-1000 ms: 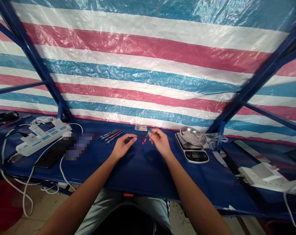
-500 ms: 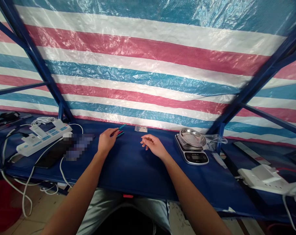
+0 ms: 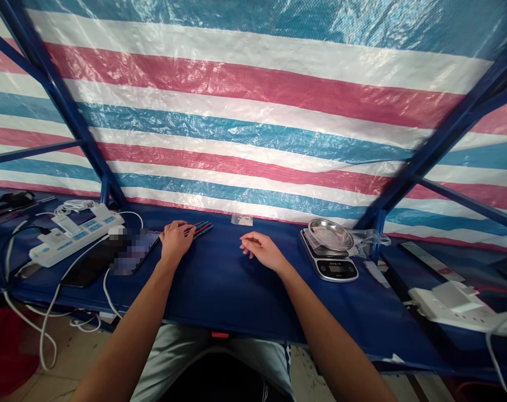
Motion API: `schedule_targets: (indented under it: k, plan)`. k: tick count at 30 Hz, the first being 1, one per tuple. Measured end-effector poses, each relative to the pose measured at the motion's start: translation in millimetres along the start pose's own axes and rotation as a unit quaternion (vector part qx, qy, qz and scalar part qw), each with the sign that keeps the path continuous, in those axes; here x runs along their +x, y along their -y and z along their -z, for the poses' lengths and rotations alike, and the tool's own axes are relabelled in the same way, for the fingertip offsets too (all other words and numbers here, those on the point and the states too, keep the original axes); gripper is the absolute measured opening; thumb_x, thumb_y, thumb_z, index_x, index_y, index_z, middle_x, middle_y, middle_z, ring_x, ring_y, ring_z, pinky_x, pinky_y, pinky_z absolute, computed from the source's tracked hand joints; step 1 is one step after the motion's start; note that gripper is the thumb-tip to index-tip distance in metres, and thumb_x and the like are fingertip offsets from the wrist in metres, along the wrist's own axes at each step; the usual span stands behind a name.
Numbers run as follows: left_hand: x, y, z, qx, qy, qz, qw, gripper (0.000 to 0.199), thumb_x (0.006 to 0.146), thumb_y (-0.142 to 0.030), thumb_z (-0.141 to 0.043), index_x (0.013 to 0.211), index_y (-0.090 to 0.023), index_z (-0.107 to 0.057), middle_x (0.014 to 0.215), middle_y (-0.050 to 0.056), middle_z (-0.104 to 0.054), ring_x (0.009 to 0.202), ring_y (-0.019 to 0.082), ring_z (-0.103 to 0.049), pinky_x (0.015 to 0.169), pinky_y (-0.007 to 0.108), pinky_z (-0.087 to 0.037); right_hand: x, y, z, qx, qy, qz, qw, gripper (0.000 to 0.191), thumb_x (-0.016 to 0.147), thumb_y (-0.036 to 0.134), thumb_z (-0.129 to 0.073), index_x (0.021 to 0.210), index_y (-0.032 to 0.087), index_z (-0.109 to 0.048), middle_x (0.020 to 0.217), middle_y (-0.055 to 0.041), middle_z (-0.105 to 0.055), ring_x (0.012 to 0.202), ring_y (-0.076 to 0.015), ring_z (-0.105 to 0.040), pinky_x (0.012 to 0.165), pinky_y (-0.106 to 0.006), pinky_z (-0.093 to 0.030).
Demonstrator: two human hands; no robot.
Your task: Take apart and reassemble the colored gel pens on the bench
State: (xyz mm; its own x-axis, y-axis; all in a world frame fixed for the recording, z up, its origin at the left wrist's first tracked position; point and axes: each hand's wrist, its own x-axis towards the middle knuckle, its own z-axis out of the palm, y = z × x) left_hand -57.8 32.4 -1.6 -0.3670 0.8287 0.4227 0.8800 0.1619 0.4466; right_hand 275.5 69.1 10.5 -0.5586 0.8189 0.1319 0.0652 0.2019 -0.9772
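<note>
Several pens (image 3: 203,228), with teal, red and dark parts showing, lie side by side on the blue tabletop. My left hand (image 3: 177,241) rests at their near ends, its fingers curled down on them and covering those ends. To the right, my right hand (image 3: 259,248) is held over the table with loosely bent fingers, slightly apart, and nothing in them. Beyond it, by the striped sheet, lies a small clear packet (image 3: 242,220) with pale contents.
A kitchen scale (image 3: 331,265) bearing a metal dish (image 3: 330,233) stands at right, beside crumpled clear plastic (image 3: 368,239). At left are a phone (image 3: 142,251), a dark device (image 3: 90,265) and a power strip (image 3: 77,237) with cables. Another power strip (image 3: 458,307) lies far right.
My left hand has moved left and turned palm down. The teal pen, tilted in its fingers before, now lies in line with the others. My right hand has barely moved.
</note>
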Motion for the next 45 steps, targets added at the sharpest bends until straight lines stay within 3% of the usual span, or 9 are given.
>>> schedule_targets:
  k: [8,16,21,25,28,31,36,41,45]
  plan:
    - [11,15,-3.8,0.002,0.058,0.023,0.998,0.039,0.102,-0.048,-0.051,0.119,-0.025,-0.079,0.127,0.014,-0.076,0.118,0.039,-0.066,0.104,0.053,-0.043,0,-2,0,-0.009,0.006,-0.004,1.000,0.031,0.099,0.045,-0.065,0.116,0.019,-0.070,0.101,-0.0102,-0.078,0.084,-0.0193,-0.075,0.064,-0.027,-0.057]
    - [21,20,-8.4,0.021,0.077,0.038,0.996,0.044,0.105,-0.041,-0.042,0.119,-0.022,-0.078,0.135,0.012,-0.073,0.121,0.032,-0.068,0.102,0.042,-0.051,0,-1,1,-0.017,0.008,-0.014,1.000,0.030,0.100,0.043,-0.065,0.116,0.019,-0.070,0.102,-0.0107,-0.079,0.083,-0.0194,-0.075,0.065,-0.027,-0.057]
    - [21,25,-10.8,-0.009,0.046,0.033,0.998,0.038,0.102,-0.035,-0.046,0.111,-0.019,-0.080,0.130,0.012,-0.073,0.110,0.030,-0.072,0.101,0.041,-0.054,0,-2,1,-0.015,0.006,-0.021,1.000,0.030,0.099,0.043,-0.066,0.115,0.019,-0.070,0.100,-0.0104,-0.079,0.083,-0.0195,-0.075,0.065,-0.027,-0.057]
    - [23,37,-12.9,-0.023,0.006,-0.005,1.000,0.031,0.096,-0.025,-0.052,0.103,-0.017,-0.081,0.126,0.014,-0.072,0.113,0.030,-0.070,0.107,0.042,-0.053,0,-1,1,-0.019,0.009,-0.020,1.000,0.030,0.098,0.044,-0.067,0.115,0.019,-0.071,0.100,-0.0105,-0.079,0.083,-0.0195,-0.075,0.065,-0.027,-0.057]
    - [24,41,-11.9,-0.040,-0.029,0.001,0.999,0.029,0.091,-0.020,-0.057,0.107,-0.016,-0.080,0.125,0.014,-0.070,0.109,0.029,-0.070,0.107,0.043,-0.054,0,-1,0,-0.018,0.012,-0.022,1.000,0.030,0.098,0.044,-0.067,0.114,0.019,-0.071,0.099,-0.0103,-0.079,0.082,-0.0192,-0.075,0.065,-0.027,-0.056]
    - [22,35,-7.3,-0.073,-0.067,0.001,0.995,0.030,0.091,-0.019,-0.058,0.113,-0.016,-0.078,0.127,0.015,-0.068,0.102,0.027,-0.071,0.101,0.043,-0.058,0,0,0,-0.018,0.012,-0.021,1.000,0.030,0.098,0.045,-0.067,0.113,0.019,-0.071,0.099,-0.0102,-0.079,0.082,-0.0191,-0.075,0.065,-0.027,-0.056]
    - [14,10,0.9,-0.133,-0.114,-0.064,0.982,0.033,0.099,-0.022,-0.050,0.123,-0.020,-0.074,0.141,0.013,-0.060,0.107,0.024,-0.070,0.099,0.040,-0.059,0,-1,0,-0.023,0.010,-0.023,0.999,0.029,0.098,0.044,-0.066,0.114,0.019,-0.071,0.100,-0.0105,-0.079,0.083,-0.0193,-0.075,0.066,-0.027,-0.056]
    - [15,16,-1.4,-0.064,-0.076,-0.049,0.994,0.030,0.095,-0.027,-0.059,0.119,-0.021,-0.076,0.130,0.012,-0.071,0.121,0.032,-0.067,0.109,0.046,-0.052,0,-2,1,-0.029,0.014,-0.024,0.999,0.028,0.100,0.042,-0.064,0.115,0.019,-0.070,0.101,-0.0103,-0.078,0.083,-0.0191,-0.075,0.065,-0.027,-0.056]
    - [20,33,-4.1,-0.046,0.006,0.024,0.999,0.032,0.091,-0.036,-0.067,0.119,-0.024,-0.077,0.110,0.009,-0.081,0.104,0.032,-0.074,0.101,0.045,-0.054,0,0,1,-0.030,0.015,-0.021,0.999,0.027,0.100,0.040,-0.064,0.114,0.019,-0.070,0.100,-0.0101,-0.078,0.083,-0.0189,-0.075,0.065,-0.026,-0.056]
